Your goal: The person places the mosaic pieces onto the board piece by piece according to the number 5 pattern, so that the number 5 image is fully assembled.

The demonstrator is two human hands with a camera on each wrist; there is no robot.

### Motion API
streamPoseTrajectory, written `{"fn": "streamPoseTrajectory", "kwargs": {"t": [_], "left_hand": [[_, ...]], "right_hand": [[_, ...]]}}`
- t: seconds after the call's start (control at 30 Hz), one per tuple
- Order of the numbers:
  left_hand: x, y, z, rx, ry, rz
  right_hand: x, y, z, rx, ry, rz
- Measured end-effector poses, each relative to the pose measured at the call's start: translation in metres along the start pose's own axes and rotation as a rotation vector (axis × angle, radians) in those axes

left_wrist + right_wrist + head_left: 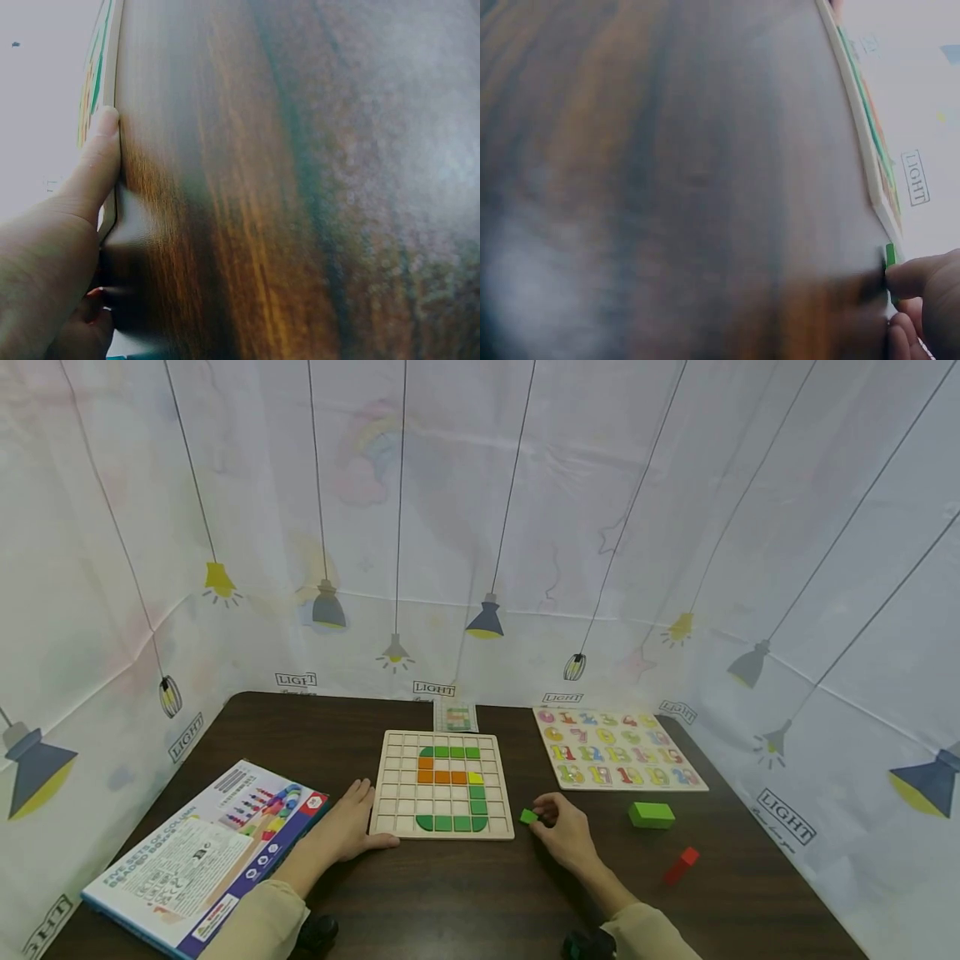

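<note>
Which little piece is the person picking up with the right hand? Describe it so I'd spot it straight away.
Start at the wooden grid board in the middle of the dark table. Just off its near right corner, the right hand pinches a small green tile. It is far smaller than the green block and red block farther right.

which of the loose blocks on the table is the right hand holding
The small green block, pinched by the right hand just right of the grid board. The larger green block and the red block lie untouched farther right.
</note>
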State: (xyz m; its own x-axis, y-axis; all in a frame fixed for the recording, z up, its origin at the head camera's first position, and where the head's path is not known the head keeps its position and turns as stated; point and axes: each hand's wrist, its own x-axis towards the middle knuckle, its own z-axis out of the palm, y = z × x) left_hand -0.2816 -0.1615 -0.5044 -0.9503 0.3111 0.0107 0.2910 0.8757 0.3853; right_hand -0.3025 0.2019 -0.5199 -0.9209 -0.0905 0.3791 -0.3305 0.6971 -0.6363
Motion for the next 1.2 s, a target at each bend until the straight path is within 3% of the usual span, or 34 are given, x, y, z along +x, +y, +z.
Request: {"fn": "streamPoseTrajectory", "kwargs": {"t": [0.23, 0.4, 0.83, 1.2], "left_hand": [[0.001, -0.001, 0.001, -0.008, 0.006, -0.001], [0.0, 0.0, 0.0, -0.005, 0.009, 0.003], [0.0, 0.001, 0.0, 0.004, 0.0, -0.011], [0.0, 0.001, 0.001, 0.007, 0.0, -0.015]], "right_hand": [[0.008, -0.002, 0.0, 0.037, -0.007, 0.016], [0.014, -0.014, 0.006, 0.089, -0.005, -0.025], [0.028, -0.045, 0.039, 0.131, -0.04, -0.102], [0.033, -0.073, 0.069, 0.177, -0.133, -0.185]]}}
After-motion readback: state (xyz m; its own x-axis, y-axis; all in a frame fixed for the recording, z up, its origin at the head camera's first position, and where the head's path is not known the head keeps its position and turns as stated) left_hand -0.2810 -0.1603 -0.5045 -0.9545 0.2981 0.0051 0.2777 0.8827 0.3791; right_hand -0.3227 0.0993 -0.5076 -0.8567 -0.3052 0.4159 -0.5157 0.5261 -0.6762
